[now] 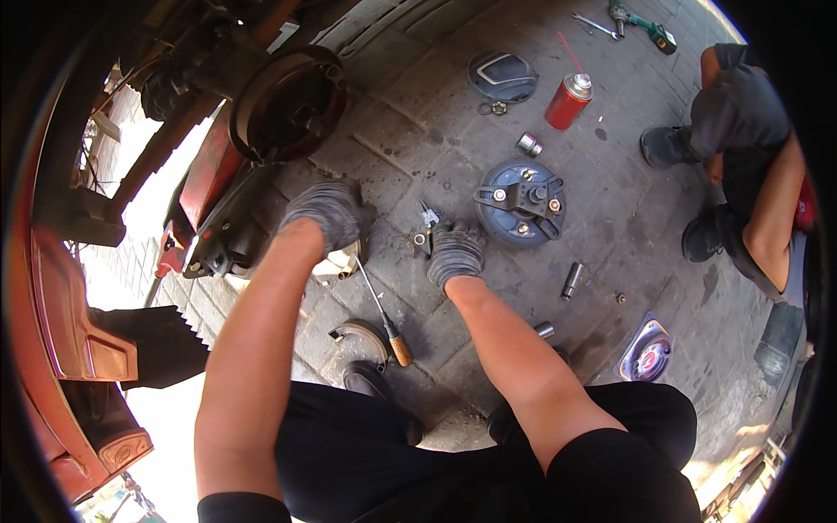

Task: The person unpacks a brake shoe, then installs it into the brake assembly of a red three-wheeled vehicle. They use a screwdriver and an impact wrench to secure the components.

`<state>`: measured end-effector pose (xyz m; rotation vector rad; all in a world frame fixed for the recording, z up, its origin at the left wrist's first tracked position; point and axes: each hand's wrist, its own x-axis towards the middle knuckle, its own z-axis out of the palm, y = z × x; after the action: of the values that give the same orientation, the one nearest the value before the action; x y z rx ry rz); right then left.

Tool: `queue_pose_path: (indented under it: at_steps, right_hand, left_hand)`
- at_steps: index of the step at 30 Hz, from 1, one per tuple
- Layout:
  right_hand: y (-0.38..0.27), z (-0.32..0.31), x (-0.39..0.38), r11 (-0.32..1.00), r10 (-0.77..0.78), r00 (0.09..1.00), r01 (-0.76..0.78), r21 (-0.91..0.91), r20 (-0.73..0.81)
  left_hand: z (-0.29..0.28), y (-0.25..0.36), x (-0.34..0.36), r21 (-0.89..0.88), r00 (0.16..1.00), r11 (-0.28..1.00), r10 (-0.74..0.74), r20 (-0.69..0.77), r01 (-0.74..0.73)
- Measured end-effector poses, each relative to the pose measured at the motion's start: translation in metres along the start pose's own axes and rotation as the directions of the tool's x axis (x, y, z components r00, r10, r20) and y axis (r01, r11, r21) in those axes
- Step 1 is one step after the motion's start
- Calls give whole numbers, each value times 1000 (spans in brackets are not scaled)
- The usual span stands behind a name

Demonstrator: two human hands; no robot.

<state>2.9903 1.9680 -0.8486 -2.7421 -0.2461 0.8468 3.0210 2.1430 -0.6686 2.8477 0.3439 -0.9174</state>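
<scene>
My gloved left hand (pixel 327 218) is closed beside the low red machinery, partly over a dark object I cannot make out. Below it lie a long screwdriver (pixel 397 344) with a wooden handle and a curved brake shoe (pixel 366 333). My gloved right hand (pixel 456 253) has curled fingers on the dark handle of pliers (pixel 428 216), which point away from me beside a small metal ring (pixel 419 240). Just right of that hand lies a round dark assembly (pixel 519 205) with bolts. A metal socket (pixel 573 281) and a blister pack (pixel 647 349) are farther right.
A vehicle hub (pixel 283 109) and red bodywork (pixel 78 331) line the left. A spray can (pixel 568 103), dark cover (pixel 501 77), wrench (pixel 595 24) and green power tool (pixel 645 30) lie on the pavement (pixel 410 105). Another person (pixel 745 139) crouches at right.
</scene>
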Motion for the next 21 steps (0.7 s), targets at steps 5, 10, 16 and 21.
queue_pose_path:
  at_steps: [5,10,16,21]
  right_hand:
    - [3,4,4,998,-40,995,34,-56,-93]
    - [17,0,5,861,90,996,-68,504,-20]
    - [45,-8,-9,-236,37,980,-182,955,196]
    - [57,-22,-19,-519,-198,975,-192,833,101]
  left_hand:
    - [55,9,33,-263,997,964,-46,-61,28]
    - [128,14,52,-496,971,867,-159,-180,50]
    - [158,55,83,-415,965,910,-92,-247,-20]
    - [154,74,98,-256,990,967,-23,-137,-13]
